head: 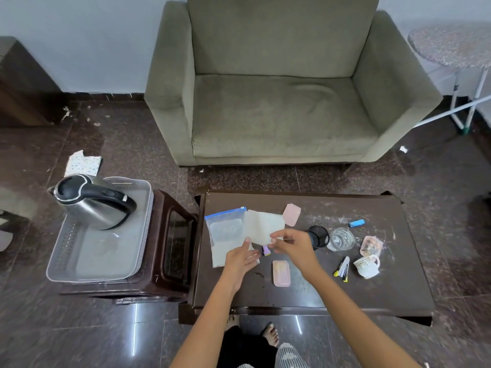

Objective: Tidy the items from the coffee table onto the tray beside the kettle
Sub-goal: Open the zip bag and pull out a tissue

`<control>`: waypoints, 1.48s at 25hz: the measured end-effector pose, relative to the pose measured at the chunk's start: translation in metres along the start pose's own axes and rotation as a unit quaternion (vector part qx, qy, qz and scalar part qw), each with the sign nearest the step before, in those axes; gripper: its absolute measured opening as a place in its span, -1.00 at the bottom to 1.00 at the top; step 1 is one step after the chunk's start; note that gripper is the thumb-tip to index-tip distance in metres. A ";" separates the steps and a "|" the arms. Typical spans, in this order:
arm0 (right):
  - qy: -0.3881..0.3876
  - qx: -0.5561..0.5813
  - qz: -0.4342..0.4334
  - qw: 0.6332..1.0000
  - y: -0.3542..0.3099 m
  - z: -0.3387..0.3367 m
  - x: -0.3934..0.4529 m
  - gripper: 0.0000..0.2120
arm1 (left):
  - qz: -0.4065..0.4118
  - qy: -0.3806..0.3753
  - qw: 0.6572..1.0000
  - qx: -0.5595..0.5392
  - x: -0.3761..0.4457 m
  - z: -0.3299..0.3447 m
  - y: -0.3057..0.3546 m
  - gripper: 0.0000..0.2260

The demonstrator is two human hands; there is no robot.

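Dark wood coffee table (305,290) remains loaded: I count a zip bag (225,227) at its left edge, black cup (318,236), glass (341,239), mug (366,265) and small bits toward the right edge. Grey tray (79,264) on the side stand holds only the kettle (93,201), so I judge tidying barely begun. My left hand (240,257) presses the white cloth (263,225); right hand (291,243) pinches its near edge.
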State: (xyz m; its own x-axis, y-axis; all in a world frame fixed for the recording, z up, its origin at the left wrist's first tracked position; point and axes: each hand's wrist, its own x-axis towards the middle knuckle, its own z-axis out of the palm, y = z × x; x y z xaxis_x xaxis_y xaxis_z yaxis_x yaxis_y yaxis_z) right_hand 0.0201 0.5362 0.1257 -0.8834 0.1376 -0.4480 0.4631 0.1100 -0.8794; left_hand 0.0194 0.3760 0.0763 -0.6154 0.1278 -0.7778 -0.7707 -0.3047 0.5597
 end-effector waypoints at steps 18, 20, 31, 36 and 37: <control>0.015 -0.188 -0.151 0.970 0.014 0.016 -0.046 -0.80 | 0.071 -0.053 0.995 -0.054 -0.042 0.026 0.003 -0.77; -0.005 -0.190 -0.155 0.969 0.011 0.018 -0.050 -0.74 | 0.084 -0.053 0.993 -0.059 -0.045 0.024 0.002 -0.75; 0.093 -0.205 -0.072 0.972 -0.004 0.028 -0.043 -0.64 | 0.044 -0.086 0.995 -0.001 -0.059 0.016 0.012 -0.70; 0.087 -0.194 -0.083 0.974 -0.007 0.022 -0.045 -0.91 | 0.081 -0.073 0.994 0.031 -0.059 0.012 0.012 -0.75; 0.096 -0.186 -0.077 0.975 -0.007 0.020 -0.044 -0.88 | 0.087 -0.064 0.994 0.035 -0.060 0.012 0.013 -0.79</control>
State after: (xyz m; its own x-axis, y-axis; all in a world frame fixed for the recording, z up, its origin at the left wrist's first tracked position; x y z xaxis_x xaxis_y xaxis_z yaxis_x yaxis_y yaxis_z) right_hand 0.0547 0.5100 0.1484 -0.9313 0.2690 -0.2455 0.3515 0.4878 -0.7991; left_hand 0.0445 0.3757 0.1337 -0.7525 0.1996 -0.6276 -0.6580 -0.2673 0.7039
